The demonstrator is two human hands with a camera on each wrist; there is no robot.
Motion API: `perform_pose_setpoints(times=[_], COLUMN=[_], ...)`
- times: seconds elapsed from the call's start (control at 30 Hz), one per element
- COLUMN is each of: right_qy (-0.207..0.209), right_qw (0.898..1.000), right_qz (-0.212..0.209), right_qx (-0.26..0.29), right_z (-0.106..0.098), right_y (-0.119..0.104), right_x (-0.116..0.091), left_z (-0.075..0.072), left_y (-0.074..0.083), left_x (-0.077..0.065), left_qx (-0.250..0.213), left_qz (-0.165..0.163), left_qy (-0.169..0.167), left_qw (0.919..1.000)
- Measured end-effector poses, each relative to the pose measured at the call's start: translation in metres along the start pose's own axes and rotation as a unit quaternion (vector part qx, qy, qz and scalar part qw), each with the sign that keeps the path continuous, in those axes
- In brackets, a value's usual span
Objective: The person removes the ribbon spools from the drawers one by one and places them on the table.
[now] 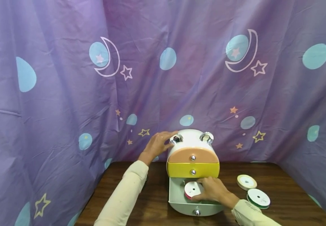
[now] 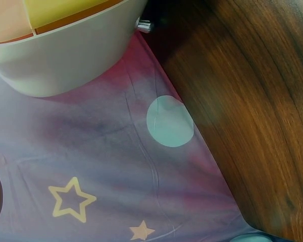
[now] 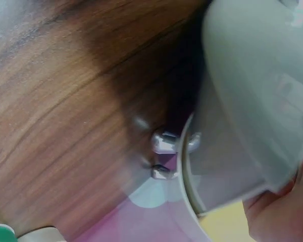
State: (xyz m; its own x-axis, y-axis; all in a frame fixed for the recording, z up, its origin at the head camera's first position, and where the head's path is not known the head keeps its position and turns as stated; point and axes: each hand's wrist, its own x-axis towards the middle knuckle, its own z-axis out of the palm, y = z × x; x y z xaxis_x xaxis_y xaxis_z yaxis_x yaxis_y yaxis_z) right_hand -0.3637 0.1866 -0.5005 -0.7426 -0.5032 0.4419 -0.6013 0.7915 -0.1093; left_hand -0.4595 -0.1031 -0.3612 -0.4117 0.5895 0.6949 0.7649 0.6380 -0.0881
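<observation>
A small round-topped drawer cabinet (image 1: 189, 138) with two silver ear-like knobs stands on the table. My left hand (image 1: 158, 144) holds its left ear (image 1: 176, 139), fingers behind and thumb in front. Below the closed orange drawer (image 1: 180, 156) and yellow drawer (image 1: 180, 169), the pale green bottom drawer (image 1: 177, 196) is pulled out. Inside it, my right hand (image 1: 212, 190) grips a white ribbon spool (image 1: 192, 188) with red ribbon by its edge. In the right wrist view, the drawer front (image 3: 257, 96) hides the spool and most of the right hand (image 3: 280, 217).
To the right of the cabinet lie a cream ribbon spool (image 1: 246, 182) and a green ribbon spool (image 1: 258, 198), close together on the dark wooden table (image 1: 290, 201). A purple curtain (image 1: 140, 94) with moons and stars hangs behind and along the sides.
</observation>
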Motion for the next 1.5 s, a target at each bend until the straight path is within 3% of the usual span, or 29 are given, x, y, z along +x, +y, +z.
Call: perform_pose_setpoints(times=[0.47,0.73,1.03,1.3,1.5], right_qy=[0.011,0.019,0.035,0.018,0.011], right_qw=[0.999,1.0,0.998,0.996,0.991], right_qz=[-0.026,-0.002,0.018,0.083,0.125], right_qx=[-0.045,-0.022,-0.052,-0.038,-0.044], right_z=[-0.033,-0.061,-0.09,-0.115,-0.115], right_y=[-0.024,-0.029,-0.003,0.02,0.047], right_x=[-0.002,-0.015,-0.036,-0.053,-0.07], left_z=[0.001,0.0,0.001,-0.002,-0.001], left_y=[-0.002,0.001,0.002,0.002,0.002], left_x=[-0.005,-0.006,-0.003,-0.001,-0.002], left_qx=[-0.005,-0.011,-0.011,-0.001,-0.006], left_qz=[-0.003,-0.005,0.0,0.0,0.002], left_qy=[0.006,0.008,0.008,0.001,0.004], left_qw=[1.0,0.9999,0.9999,1.0,1.0])
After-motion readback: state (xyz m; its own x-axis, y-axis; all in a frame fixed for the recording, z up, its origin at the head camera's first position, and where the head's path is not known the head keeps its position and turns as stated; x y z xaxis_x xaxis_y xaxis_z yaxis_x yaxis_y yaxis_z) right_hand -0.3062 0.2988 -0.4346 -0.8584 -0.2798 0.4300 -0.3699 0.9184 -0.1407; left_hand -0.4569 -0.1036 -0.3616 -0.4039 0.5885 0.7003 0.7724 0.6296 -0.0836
